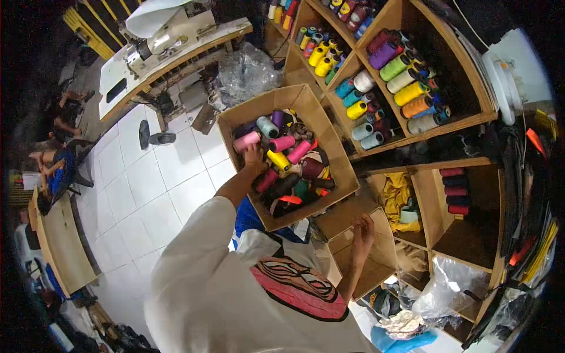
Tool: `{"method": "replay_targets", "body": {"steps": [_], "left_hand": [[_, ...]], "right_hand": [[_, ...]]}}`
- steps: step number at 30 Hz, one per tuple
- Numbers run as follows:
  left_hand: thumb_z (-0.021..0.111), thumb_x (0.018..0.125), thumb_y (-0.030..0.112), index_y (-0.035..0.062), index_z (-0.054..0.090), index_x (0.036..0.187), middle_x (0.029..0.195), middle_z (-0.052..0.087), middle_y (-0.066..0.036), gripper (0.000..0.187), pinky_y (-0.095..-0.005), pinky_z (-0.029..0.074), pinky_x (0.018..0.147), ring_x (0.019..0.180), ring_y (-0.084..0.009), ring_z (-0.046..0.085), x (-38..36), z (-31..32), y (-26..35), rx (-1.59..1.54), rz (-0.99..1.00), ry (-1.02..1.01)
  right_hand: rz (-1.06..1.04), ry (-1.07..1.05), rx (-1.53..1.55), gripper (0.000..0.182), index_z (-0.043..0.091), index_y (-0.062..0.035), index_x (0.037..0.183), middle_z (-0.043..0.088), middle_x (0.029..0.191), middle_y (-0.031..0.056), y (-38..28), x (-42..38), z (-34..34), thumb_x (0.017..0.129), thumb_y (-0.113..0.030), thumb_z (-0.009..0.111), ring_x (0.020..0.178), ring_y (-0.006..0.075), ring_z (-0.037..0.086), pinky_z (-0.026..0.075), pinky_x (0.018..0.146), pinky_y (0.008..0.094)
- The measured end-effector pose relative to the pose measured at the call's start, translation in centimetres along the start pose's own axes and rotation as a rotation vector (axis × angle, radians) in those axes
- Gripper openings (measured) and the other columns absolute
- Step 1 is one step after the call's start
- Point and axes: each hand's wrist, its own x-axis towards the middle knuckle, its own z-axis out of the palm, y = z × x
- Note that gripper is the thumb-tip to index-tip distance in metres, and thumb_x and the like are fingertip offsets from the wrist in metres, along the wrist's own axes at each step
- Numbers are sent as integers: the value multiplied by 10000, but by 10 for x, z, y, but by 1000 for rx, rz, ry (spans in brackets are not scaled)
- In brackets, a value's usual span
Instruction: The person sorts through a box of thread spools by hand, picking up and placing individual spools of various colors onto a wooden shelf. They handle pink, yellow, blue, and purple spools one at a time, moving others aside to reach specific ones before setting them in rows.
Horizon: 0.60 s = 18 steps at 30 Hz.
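From the head view, the left arm stretches forward and the left hand (253, 157) dips into a large cardboard box (333, 154), fingers against a pale pink spool (245, 142); I cannot tell whether that grip is closed. The spool lies by the box's left wall, long axis slanting up rightward. The right hand (363, 229), fingers bent, is at a smaller box (379, 254), its grip unclear. White tiles (182, 197) cover the floor; a desk (110, 72) carries a sewing machine (170, 39).
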Motion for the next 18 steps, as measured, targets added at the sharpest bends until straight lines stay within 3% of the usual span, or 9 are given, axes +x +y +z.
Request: {"method": "replay_targets", "body": {"steps": [2,3,6,10,11,14,15,18], "left_hand": [[612,700,611,116,554,1264,1366,396,-141,753,-506,352,974,1244,-318,337,-11,4,-1,101,40,141],[592,742,568,140,598,1199,1286,482,-125,626,-516,344,962,1192,-327,399,-12,-1,-3,51,78,147],[584,771,501,167,628,1128,1176,566,-103,491,-520,347,929,1136,-324,453,1,2,-4,120,144,37],[601,768,429,177,648,1065,1108,618,-90,393,-486,377,871,1124,-286,476,-17,-13,-7,-62,221,175],[610,762,414,137,652,1031,1092,640,-109,388,-467,396,878,1118,-274,516,-8,-12,-5,-8,206,90],[639,728,425,60,601,1112,1115,641,-153,531,-453,448,863,1078,-264,584,-21,-71,-1,-173,85,-149],[668,689,457,-21,476,1244,1081,655,-182,758,-419,505,810,986,-268,650,-17,-96,2,-393,-27,-366],[685,676,521,-50,471,1246,975,672,-202,835,-381,527,777,916,-269,669,-13,-105,3,-749,-193,-547]], "right_hand": [[-20,-13,-22,321,497,-20,1271,585,1125,87,4,-4,4,972,-129,539,1024,201,586,478,875,330],[-27,-5,-22,313,500,-21,1264,582,1126,86,-2,-8,8,973,-129,537,1023,202,586,476,881,329],[-93,-5,35,301,505,-30,1257,574,1141,85,9,-9,8,977,-139,528,1037,202,579,473,894,332],[-77,-31,-70,296,509,-36,1253,571,1153,85,-2,-8,10,980,-150,519,1070,195,559,471,900,340],[-78,-29,-78,295,511,-35,1250,571,1156,85,-2,-9,9,981,-153,519,1077,195,555,471,900,340],[-77,-33,-106,288,519,-31,1239,571,1162,86,0,-9,5,981,-158,522,1084,192,548,473,897,340],[-75,-38,-119,284,522,-29,1233,572,1160,86,1,-7,5,980,-158,524,1077,191,550,474,894,339],[-149,-2,-164,290,537,-14,1220,602,1114,97,12,0,9,948,-115,541,1037,203,577,447,928,326]]}}
